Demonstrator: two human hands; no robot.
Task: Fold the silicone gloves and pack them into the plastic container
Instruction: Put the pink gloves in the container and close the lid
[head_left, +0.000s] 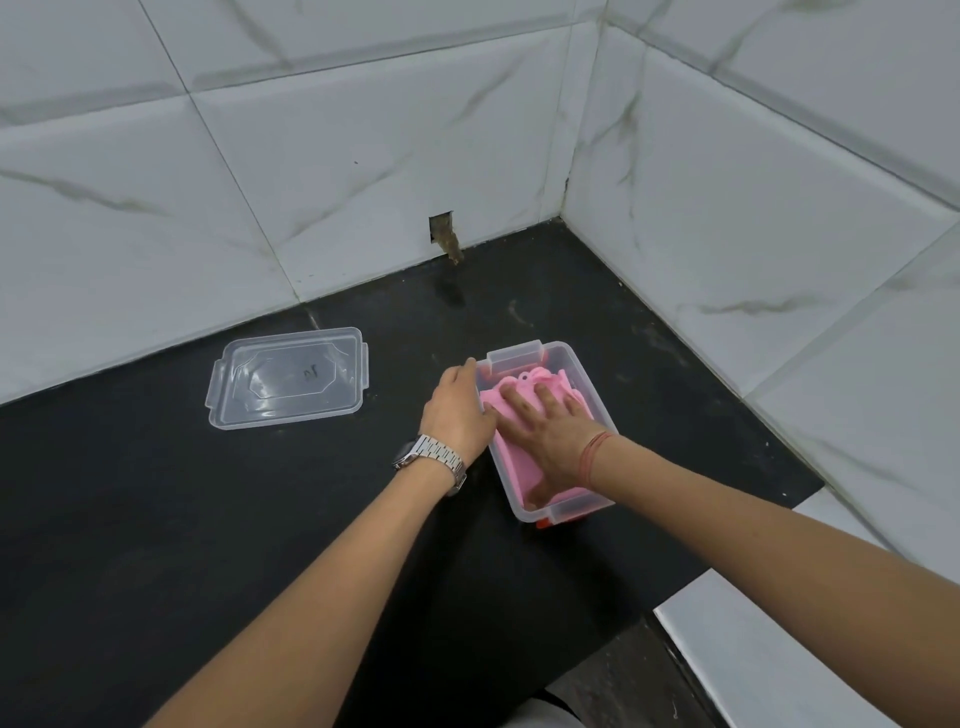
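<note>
Now R hand (550, 441) flat on pink gloves (511, 452) in container (582, 371) (lid (288, 379) mark unreadable).

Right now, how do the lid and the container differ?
The lid lies flat and bare on the black counter, untouched; the container stands open with pink gloves inside, right hand pressing them, left hand at its side. Both are clear plastic.

A black stone countertop (218, 519) fills the corner, and white marble-pattern wall tiles (363, 156) rise behind it and on the right side. Low in the back wall there is a small rough hole (442, 228), with a brown stain (453, 249) running down from it to the counter.
</note>
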